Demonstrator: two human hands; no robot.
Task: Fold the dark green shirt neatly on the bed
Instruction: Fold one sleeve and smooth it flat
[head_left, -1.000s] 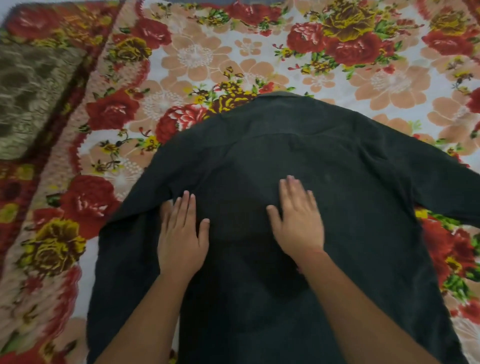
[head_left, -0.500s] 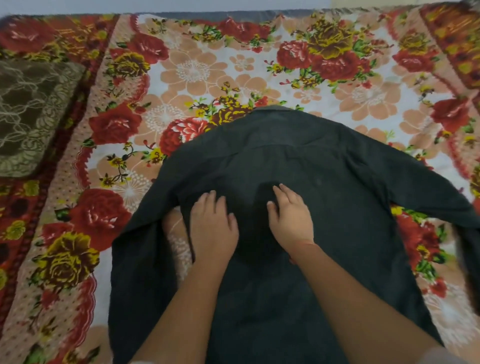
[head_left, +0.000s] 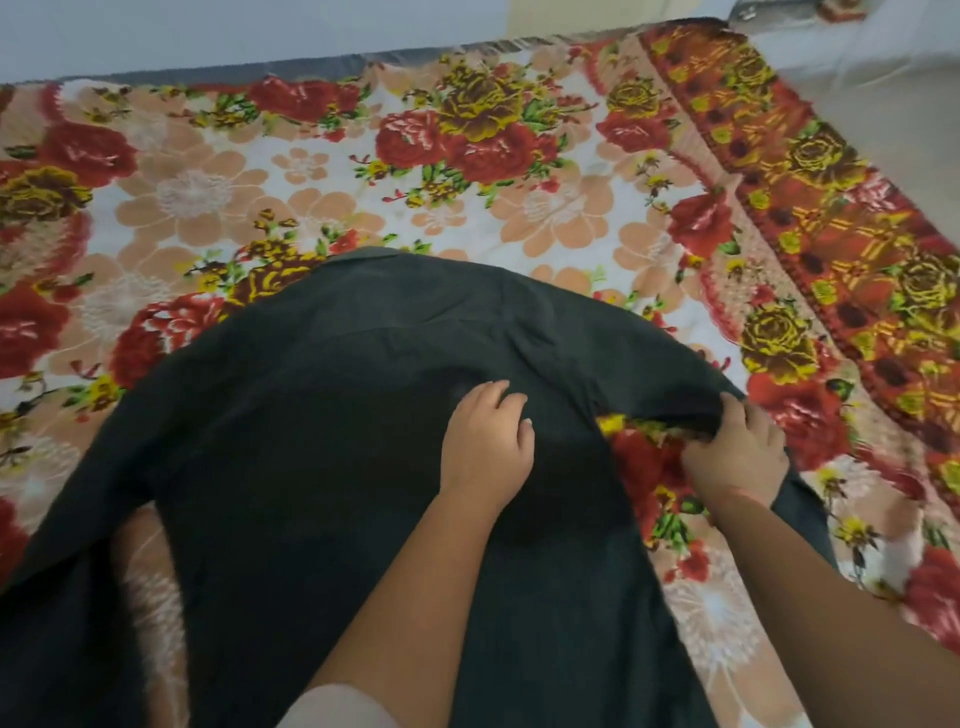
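The dark green shirt (head_left: 322, 415) lies back-up on the floral bedspread (head_left: 363, 197), collar away from me, both sleeves spread out to the sides. My left hand (head_left: 485, 441) rests palm-down on the shirt's back near its right side, fingers slightly curled, holding nothing. My right hand (head_left: 737, 452) grips the right sleeve (head_left: 670, 379) close to the armpit, fingers closed around the fabric. The left sleeve (head_left: 67, 519) runs down toward the lower left corner.
The bed's far edge (head_left: 311, 65) meets a pale wall at the top. Its right edge (head_left: 810, 104) drops to a light floor at the upper right. A red and orange border band (head_left: 831, 223) runs along the right side of the bedspread.
The view has swung right; the pillow at the left is out of sight. My right hand left the shirt's back and took hold of the right sleeve. My left hand shifted right across the back.
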